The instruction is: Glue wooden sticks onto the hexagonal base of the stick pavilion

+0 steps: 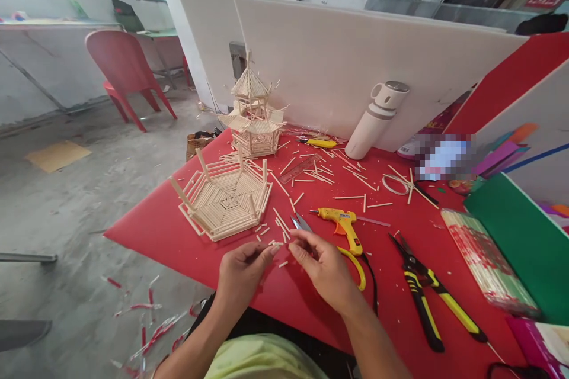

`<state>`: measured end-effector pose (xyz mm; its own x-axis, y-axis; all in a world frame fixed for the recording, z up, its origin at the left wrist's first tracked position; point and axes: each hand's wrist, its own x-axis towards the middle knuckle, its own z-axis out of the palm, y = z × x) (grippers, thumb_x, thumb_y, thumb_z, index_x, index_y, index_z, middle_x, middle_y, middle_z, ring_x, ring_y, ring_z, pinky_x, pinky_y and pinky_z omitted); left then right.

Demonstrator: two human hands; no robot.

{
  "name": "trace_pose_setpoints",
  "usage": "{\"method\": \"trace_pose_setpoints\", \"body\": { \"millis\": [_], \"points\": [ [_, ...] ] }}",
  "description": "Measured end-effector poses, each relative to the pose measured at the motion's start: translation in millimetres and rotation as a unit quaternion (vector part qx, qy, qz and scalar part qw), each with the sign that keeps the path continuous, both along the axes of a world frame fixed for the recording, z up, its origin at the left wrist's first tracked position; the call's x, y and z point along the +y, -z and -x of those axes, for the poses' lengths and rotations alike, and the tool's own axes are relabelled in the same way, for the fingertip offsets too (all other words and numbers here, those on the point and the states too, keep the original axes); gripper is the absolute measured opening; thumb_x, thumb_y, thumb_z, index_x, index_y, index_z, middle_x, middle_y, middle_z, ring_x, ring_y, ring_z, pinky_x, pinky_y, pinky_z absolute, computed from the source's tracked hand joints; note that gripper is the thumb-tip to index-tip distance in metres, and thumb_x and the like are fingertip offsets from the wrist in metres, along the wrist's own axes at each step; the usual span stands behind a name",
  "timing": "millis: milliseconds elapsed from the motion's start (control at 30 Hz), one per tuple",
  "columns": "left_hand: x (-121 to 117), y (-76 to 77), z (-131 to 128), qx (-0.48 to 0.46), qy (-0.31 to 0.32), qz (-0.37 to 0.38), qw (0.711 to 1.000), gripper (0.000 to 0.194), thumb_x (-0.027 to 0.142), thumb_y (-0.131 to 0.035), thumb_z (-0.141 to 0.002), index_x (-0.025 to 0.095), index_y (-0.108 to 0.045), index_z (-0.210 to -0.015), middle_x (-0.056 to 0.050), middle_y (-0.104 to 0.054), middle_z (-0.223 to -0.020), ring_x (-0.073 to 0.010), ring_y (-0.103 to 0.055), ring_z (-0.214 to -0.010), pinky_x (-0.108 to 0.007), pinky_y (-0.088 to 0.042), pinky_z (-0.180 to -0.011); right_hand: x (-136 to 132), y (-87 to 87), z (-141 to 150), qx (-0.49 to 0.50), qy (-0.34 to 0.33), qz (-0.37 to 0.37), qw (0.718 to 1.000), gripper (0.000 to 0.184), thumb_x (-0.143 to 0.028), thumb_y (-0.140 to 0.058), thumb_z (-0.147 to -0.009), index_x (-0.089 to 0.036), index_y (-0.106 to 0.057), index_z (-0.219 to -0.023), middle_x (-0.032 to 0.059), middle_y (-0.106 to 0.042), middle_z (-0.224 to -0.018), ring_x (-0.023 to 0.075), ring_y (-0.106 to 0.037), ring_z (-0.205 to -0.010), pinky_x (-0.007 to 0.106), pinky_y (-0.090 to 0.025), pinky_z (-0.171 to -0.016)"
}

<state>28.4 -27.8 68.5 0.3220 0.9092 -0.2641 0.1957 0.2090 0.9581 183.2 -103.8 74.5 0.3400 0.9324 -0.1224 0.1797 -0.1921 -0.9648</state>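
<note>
My left hand [244, 269] pinches a short wooden stick [276, 244] between thumb and fingertips, just above the red table [178, 231]. My right hand [322, 263] is closed close beside it, fingertips at the stick's other end, and appears to grip small yellow-handled snips [302, 224] whose blades poke out beyond the fingers. A hexagonal stick base [224, 195] with upright posts lies just beyond my hands. Behind it stands a finished stick pagoda [253, 112].
A yellow glue gun [342, 224] lies right of my hands; black-and-yellow pliers [429, 287] and a bundle of sticks [484, 263] lie further right. Loose sticks are scattered about. A white bottle [376, 121] leans on white boards [355, 59]. A red chair [124, 74] stands far left.
</note>
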Motion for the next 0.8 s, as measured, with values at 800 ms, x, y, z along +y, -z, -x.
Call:
{"method": "trace_pose_setpoints", "body": {
  "millis": [800],
  "points": [
    [8, 15.0, 38, -0.064, -0.011, 0.064, 0.996, 0.040, 0.051, -0.078, -0.066, 0.013, -0.071, -0.079, 0.005, -0.053, -0.047, -0.0062, -0.043, -0.040, -0.016, -0.033, -0.037, 51, 25.1, 55, 0.103, 0.180, -0.050, 0.977, 0.034, -0.052, -0.067, -0.081, -0.019, -0.069, -0.087, -0.0030, -0.059, -0.063, 0.0097, -0.047, -0.051, 0.021, -0.038, -0.046]
  ]
}}
